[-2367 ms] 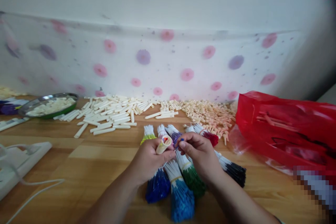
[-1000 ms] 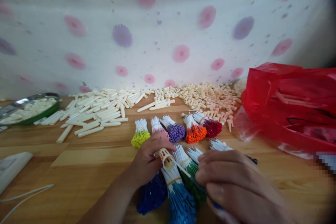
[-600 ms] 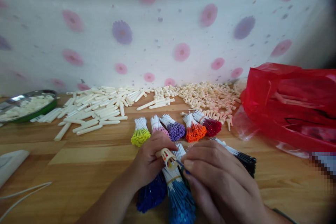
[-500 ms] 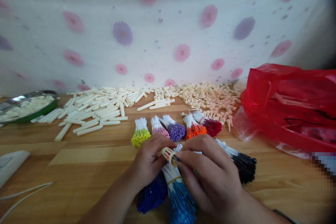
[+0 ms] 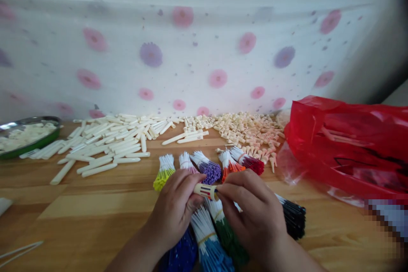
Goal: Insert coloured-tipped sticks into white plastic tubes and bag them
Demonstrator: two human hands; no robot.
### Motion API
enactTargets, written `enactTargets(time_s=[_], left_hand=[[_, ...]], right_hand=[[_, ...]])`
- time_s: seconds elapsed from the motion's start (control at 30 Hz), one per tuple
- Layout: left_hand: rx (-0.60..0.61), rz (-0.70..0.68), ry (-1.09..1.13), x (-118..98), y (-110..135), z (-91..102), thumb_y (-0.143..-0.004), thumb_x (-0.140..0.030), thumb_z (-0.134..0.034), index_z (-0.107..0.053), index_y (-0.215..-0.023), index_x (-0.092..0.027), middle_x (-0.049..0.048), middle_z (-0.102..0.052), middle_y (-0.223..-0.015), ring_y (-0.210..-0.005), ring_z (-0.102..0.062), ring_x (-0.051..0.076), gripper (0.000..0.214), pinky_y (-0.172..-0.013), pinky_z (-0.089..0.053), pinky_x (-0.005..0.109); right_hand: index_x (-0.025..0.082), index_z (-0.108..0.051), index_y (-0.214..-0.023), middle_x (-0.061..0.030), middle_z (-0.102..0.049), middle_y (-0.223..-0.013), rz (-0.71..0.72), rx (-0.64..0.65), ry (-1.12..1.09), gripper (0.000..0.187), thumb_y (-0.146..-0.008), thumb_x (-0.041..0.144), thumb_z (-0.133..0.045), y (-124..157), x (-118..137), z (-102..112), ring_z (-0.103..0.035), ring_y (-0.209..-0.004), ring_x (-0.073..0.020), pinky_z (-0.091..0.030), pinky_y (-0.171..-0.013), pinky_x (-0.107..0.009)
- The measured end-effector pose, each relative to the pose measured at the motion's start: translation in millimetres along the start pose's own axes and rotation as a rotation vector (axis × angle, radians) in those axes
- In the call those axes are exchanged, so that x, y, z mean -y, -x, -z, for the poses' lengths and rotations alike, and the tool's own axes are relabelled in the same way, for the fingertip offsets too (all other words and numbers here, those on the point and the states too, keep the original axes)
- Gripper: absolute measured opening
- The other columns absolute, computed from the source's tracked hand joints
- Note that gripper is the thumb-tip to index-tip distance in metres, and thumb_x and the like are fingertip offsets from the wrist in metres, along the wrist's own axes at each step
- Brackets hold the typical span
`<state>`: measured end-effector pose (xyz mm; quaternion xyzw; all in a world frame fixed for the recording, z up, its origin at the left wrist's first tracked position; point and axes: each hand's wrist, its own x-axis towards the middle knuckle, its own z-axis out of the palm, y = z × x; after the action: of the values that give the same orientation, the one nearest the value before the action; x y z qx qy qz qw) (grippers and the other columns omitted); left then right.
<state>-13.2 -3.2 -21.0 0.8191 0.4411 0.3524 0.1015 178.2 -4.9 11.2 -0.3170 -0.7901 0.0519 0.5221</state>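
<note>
My left hand is closed round a small cream plastic holder with coloured tips showing at its open end. My right hand pinches at that end, fingers pressed together against the holder; whatever thin piece it holds is hidden. Both hands hover over bundles of thin white sticks with coloured ends lying on the wooden table: dark blue, light blue, green and black. Just beyond them lie yellow, purple, orange and red bundles.
A pile of cream tubes and a heap of small cream holders lie along the flowered sheet at the back. A green-rimmed metal dish sits far left. A red plastic bag fills the right side. A white cable lies front left.
My right hand came back from near the camera to the holder's open end with a blue-tipped stick, which has gone out of sight. The view tilted up slightly. My left hand kept hold of the holder.
</note>
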Motion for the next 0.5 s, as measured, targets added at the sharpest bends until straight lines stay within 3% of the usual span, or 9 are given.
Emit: enactTargets(time_s=[0.2, 0.5], left_hand=[[-0.088, -0.025, -0.088, -2.7, 0.8, -3.0, -0.094, -0.042, -0.035, -0.054, -0.117, -0.019, 0.0099, -0.057, -0.102, -0.094, -0.053, 0.024, 0.038, -0.080, -0.044, 0.036], [-0.179, -0.099, -0.239, -5.0, -2.0, -0.9, -0.094, -0.038, -0.039, -0.057, -0.111, -0.015, 0.0085, -0.057, -0.091, -0.083, -0.054, 0.022, 0.034, -0.072, -0.042, 0.034]], right_hand=[[0.015, -0.063, -0.083, -0.0058, -0.061, -0.078, 0.055, -0.034, 0.067, 0.013, -0.078, 0.004, -0.059, 2.4, -0.1, -2.5, -0.053, -0.068, -0.0152, -0.045, -0.060, -0.029], [0.019, -0.063, -0.075, -0.0010, -0.056, -0.079, -0.318, 0.038, -0.362, 0.013, -0.081, 0.009, -0.058, -0.2, -2.6, -5.7, -0.055, -0.075, -0.0122, -0.044, -0.067, -0.023]])
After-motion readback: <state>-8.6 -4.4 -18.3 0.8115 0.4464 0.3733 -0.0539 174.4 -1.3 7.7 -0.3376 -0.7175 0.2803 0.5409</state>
